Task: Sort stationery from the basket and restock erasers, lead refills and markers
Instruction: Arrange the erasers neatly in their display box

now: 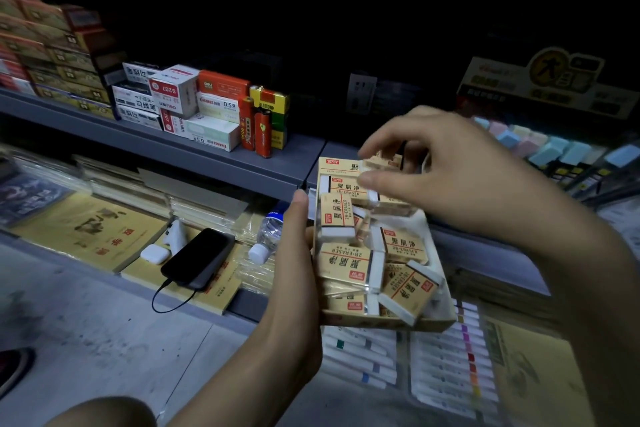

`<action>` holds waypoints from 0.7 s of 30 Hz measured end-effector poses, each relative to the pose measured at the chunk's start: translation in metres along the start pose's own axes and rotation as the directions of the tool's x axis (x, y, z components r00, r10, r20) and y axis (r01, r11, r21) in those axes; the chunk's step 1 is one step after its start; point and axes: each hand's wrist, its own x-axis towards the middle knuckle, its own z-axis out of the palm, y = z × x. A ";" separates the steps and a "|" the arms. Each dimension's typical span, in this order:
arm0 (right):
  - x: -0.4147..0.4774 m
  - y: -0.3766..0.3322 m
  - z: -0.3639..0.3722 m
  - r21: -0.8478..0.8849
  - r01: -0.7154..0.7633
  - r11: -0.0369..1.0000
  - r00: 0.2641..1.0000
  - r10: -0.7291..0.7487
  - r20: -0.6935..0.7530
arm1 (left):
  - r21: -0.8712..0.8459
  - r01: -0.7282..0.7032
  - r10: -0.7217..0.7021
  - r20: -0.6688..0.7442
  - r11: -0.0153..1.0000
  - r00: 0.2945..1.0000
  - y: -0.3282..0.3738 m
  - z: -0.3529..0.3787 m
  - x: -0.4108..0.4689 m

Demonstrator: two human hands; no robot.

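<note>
Left hand (294, 274) grips eraser box (381, 323) mid-frame; right hand (460, 177) pinches one eraser (384, 160) (probably light, stiff; pinch long edges).

A black phone (198, 258) lies on yellow pads (90, 232) at eight o'clock, its cable (162, 291) plugged in, a white earbud case (154, 253) just beside it. A water bottle (268, 232) lies nearby. Orange lighters (258, 128) stand on the grey shelf (207, 156) at ten o'clock
</note>
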 end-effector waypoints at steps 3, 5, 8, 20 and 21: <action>-0.005 -0.013 0.008 -0.040 -0.014 0.999 0.973 0.023 0.228 | -0.014 0.015 -0.015 -0.014 1.000 1.000 -0.002 -0.002 0.003; -0.004 -0.015 0.016 -0.075 -0.005 0.997 0.955 0.027 0.297 | -0.016 0.003 -0.003 -0.022 1.000 1.000 -0.003 -0.002 0.003; -0.002 -0.013 0.018 -0.024 0.010 1.000 0.971 -0.004 0.240 | -0.012 -0.002 0.002 -0.027 1.000 1.000 -0.005 -0.002 0.005; 0.031 0.001 0.032 0.226 0.064 0.972 0.994 -0.041 -0.106 | -0.010 0.025 -0.025 0.017 1.000 1.000 -0.007 -0.001 0.006; 0.034 0.002 0.035 0.207 0.043 0.977 0.995 -0.023 -0.098 | -0.002 0.020 -0.020 0.017 1.000 1.000 -0.007 -0.001 0.006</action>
